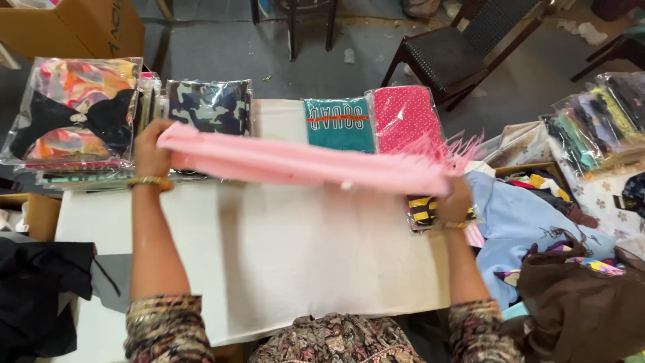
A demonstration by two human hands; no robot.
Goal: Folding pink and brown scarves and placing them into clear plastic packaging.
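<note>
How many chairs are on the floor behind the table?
2 clearly: a dark chair at upper right, and chair legs at top centre. Another may be cut off at the right edge.

Likely a garment packing room or small clothing shop: bagged folded clothes (pixel 209 106) along the white table's (pixel 289 262) far edge, loose clothing pile (pixel 531 222) at right edge, cardboard box (pixel 74 27).
</note>
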